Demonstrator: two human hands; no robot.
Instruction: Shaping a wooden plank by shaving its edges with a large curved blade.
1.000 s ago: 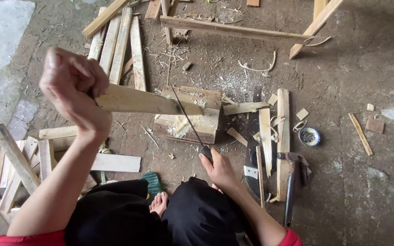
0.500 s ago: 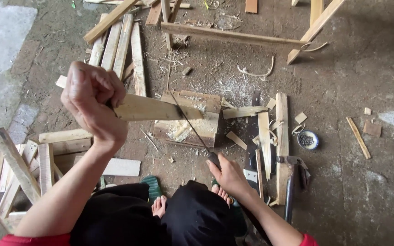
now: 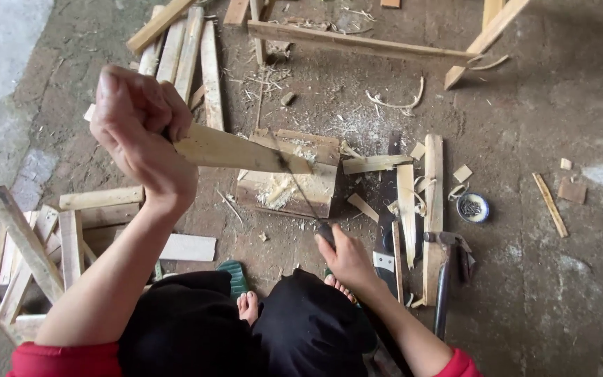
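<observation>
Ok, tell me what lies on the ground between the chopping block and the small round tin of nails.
In the head view, between the pale wooden chopping block and the small round tin of nails lie loose wooden slats, offcuts and curled shavings on bare dirt.

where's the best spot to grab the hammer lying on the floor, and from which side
Probably the dark handle, low on its length, coming from above. The hammer lies flat beside a wood strip, head away from the person, handle end toward them, with bare floor on its right side, nearest the right hand.
</observation>
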